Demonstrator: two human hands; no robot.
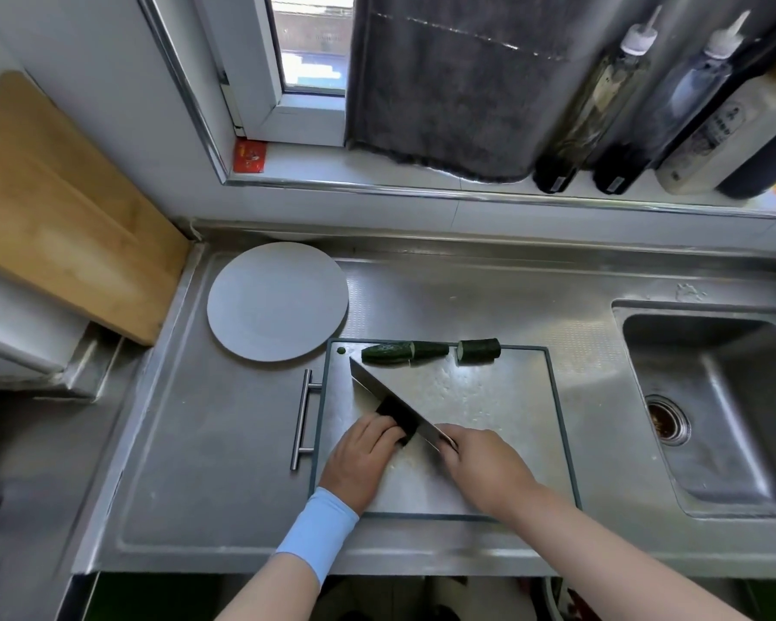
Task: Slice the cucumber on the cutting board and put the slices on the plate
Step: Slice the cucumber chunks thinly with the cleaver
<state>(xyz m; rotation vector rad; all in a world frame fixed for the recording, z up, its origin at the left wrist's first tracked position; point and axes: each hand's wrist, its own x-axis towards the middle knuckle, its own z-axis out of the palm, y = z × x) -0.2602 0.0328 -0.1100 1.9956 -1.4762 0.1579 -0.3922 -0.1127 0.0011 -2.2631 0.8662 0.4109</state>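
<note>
A steel cutting board (489,396) with a dark rim lies on the counter. Along its far edge lie cut cucumber pieces: a longer one (404,352) at the left and a short chunk (476,350) to its right. My left hand (364,459) holds a dark cucumber piece (395,416) down near the board's front. My right hand (484,468) grips the handle of a knife (390,401), whose blade lies across that piece and points toward the far left. A round white plate (278,301), with nothing on it, sits left of the board's far corner.
A sink (713,405) with a drain is at the right. A bar handle (303,419) sticks out from the board's left side. A wooden board (63,208) leans at the far left. Bottles (601,105) and a dark cloth (444,82) stand on the window sill.
</note>
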